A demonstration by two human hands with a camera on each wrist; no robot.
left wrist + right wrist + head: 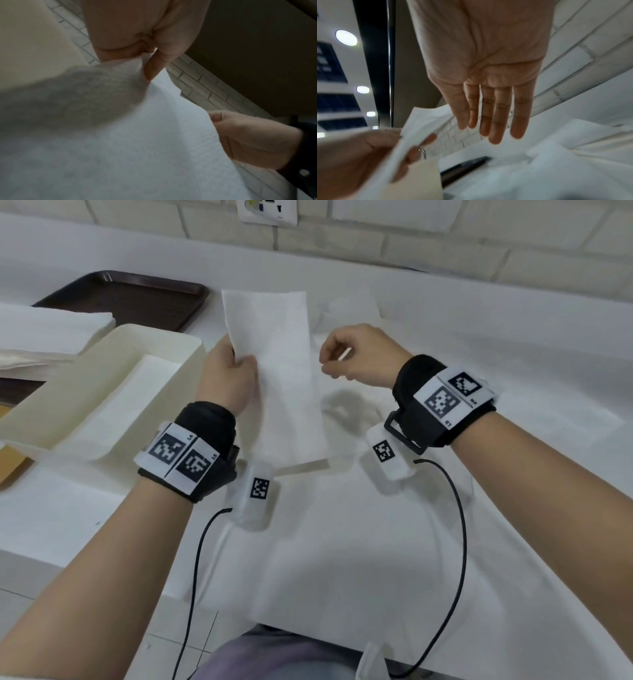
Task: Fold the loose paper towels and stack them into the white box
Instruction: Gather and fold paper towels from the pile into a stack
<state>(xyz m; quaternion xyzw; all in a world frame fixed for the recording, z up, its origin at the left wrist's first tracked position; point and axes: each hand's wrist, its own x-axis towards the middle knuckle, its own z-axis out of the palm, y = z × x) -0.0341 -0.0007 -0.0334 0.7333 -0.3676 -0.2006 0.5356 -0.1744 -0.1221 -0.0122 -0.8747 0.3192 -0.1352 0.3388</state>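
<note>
Left hand pinched folded paper towel by left edge, held above surface, just right of white box. Right hand beside towel's right edge, fingers straight in wrist view, holding nothing. Risk: single-edge pinch lets limp fold fall open before reaching box.

Folded white paper towel upright at frame ctr; white box to its left w/ towels inside
</note>
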